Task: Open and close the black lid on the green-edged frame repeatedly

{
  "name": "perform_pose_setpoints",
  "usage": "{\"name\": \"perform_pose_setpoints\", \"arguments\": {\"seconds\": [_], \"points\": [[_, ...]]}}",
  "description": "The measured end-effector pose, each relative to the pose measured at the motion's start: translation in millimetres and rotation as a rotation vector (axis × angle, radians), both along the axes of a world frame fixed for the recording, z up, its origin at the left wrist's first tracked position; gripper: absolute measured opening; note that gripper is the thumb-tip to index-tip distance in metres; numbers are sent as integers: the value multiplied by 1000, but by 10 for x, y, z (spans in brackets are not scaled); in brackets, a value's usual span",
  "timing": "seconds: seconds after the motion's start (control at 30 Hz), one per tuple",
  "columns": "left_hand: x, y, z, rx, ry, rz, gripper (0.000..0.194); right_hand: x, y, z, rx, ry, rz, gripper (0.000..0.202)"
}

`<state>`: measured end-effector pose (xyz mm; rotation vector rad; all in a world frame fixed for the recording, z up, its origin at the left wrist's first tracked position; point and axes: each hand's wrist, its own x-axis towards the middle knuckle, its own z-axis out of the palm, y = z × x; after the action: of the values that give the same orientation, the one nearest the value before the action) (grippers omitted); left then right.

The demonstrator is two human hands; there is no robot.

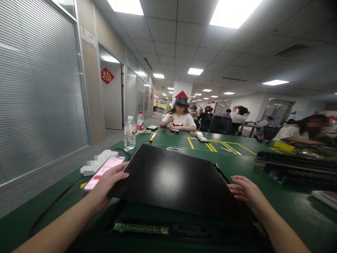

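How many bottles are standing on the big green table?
2: the white-capped bottle beyond the phone, and the red-capped bottle farther back, just right of it. More could hide behind the black panel.

ceiling lights (pixel 237 13) blown out; black panel (pixel 168 177) glaring

On the table (pixel 242 167), phone (pixel 101 171) left of panel (pixel 168 179), two bottles (pixel 130 135) behind phone.

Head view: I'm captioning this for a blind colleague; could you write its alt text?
A person's left hand holds a glossy black panel tilted over a dark frame with a green circuit board, the right hand at the panel's right edge. A phone and two bottles sit to the left on the table.
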<state>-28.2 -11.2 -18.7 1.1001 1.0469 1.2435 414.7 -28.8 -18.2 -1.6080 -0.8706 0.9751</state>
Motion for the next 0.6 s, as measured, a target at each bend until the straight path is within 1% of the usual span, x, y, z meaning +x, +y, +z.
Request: {"name": "perform_pose_setpoints", "arguments": {"seconds": [0.13, 0.3, 0.37, 0.5, 0.6], "points": [[47, -10, -9, -26, 19, 27, 53, 10, 18, -20, 32, -113, 7, 22], [82, -51, 1, -29, 20, 23, 52, 84, 50, -67, -5, -210, 10, 22], [89, -66, 3, -44, 13, -3, 51, 109, 59, -74, -16, -254, -2, 24], [101, -82, 9, -52, 37, -97, 49, 121, 54, -63, -12, -316, -20, 26], [103, -80, 9, -45, 35, -115, 48, 118, 51, -56, -9, -341, -17, 28]]}}
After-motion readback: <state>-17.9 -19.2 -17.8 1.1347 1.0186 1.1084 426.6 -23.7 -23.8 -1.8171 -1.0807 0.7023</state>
